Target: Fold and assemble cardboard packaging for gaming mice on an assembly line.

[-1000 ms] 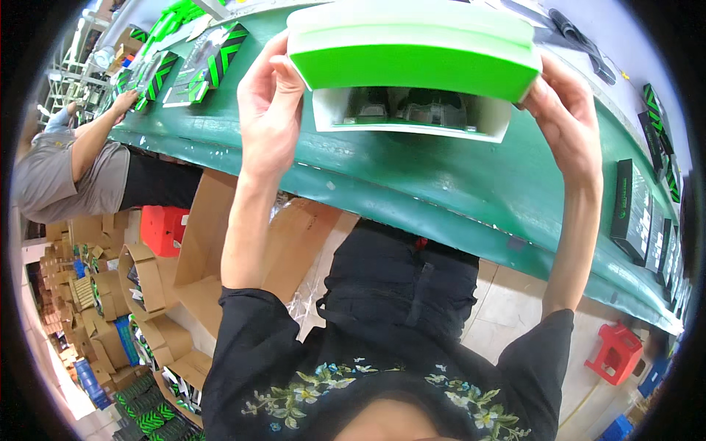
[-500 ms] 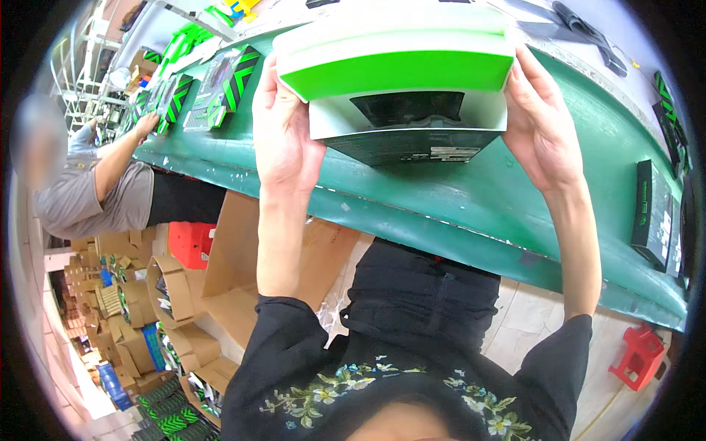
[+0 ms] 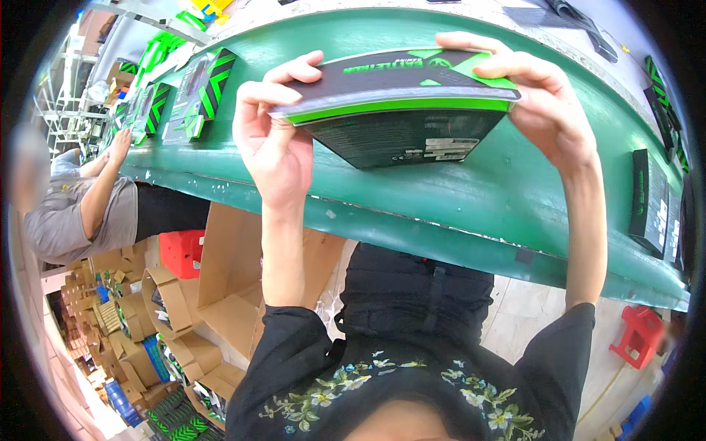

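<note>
A black and green cardboard box (image 3: 397, 136) is held up over the green work table (image 3: 353, 195), its printed side with a white label facing me. Its lid (image 3: 382, 73) lies closed on top, with a thin green strip showing along the front edge. My left hand (image 3: 276, 140) grips the lid's left end, thumb below and fingers on top. At the right end, my right hand (image 3: 540, 99) has its fingers over the lid's green corner and its thumb side against the edge. Whatever lies inside the box is hidden.
Similar boxes (image 3: 198, 95) lie farther left on the table, near a co-worker (image 3: 88, 198) in grey. Another black box (image 3: 651, 202) stands at the right end. Below are an open carton (image 3: 232, 272), a red stool (image 3: 638, 334) and several filled cartons at lower left.
The lid has swung down over the box opening, covering the white interior and dark contents. My fingers have moved onto its top. The co-worker's hand has drawn back from the boxes.
</note>
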`<state>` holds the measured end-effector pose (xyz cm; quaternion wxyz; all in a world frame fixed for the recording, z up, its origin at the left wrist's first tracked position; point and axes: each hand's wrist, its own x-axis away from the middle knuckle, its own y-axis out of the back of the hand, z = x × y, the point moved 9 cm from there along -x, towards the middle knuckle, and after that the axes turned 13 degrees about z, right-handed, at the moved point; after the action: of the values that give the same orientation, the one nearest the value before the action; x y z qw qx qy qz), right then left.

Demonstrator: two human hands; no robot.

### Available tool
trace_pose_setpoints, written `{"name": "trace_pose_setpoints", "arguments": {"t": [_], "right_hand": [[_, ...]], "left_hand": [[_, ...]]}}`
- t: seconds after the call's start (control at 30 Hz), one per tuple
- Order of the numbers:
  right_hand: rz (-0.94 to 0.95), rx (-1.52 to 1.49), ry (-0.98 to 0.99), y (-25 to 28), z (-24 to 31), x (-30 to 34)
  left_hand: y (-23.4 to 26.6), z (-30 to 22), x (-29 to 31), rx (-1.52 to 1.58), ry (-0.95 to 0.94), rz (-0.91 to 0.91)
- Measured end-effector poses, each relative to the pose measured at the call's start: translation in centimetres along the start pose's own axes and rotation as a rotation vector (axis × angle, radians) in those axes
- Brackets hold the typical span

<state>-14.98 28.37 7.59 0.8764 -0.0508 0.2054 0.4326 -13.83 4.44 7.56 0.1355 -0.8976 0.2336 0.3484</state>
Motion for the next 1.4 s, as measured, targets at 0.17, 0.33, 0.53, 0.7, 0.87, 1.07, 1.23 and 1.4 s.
{"name": "trace_pose_setpoints", "arguments": {"t": [0.17, 0.33, 0.53, 0.7, 0.87, 1.07, 1.23, 1.4], "right_hand": [[-0.017, 0.240, -0.086, 0.5, 0.9, 0.5], [0.026, 0.378, -0.158, -1.3, 3.6, 0.4], [-0.149, 0.762, -0.178, -2.1, 5.4, 0.5], [-0.227, 0.795, -0.085, -2.3, 5.2, 1.0], [-0.503, 0.633, 0.009, -2.8, 4.0, 2.0], [-0.367, 0.208, 0.071, -2.3, 2.9, 2.8], [-0.344, 0.212, 0.005, -1.8, 1.7, 2.5], [-0.421, -0.049, -0.001, -1.3, 1.0, 2.8]], "left_hand": [[-0.4, -0.4, 0.6, -0.141, -0.042, 0.091], [-2.1, -1.8, 0.2, -0.283, -0.026, 0.165], [-2.1, -1.7, 0.3, -0.534, -0.047, 0.064], [-2.9, -1.8, 1.0, -0.547, -0.053, -0.143], [-4.4, -1.7, 1.1, -0.506, -0.026, -0.289], [-4.5, 0.2, 0.6, -0.190, 0.117, -0.301], [-3.9, 1.2, 1.0, 0.246, 0.147, -0.243], [-3.5, 2.7, 1.2, 0.123, 0.176, -0.231]]}}
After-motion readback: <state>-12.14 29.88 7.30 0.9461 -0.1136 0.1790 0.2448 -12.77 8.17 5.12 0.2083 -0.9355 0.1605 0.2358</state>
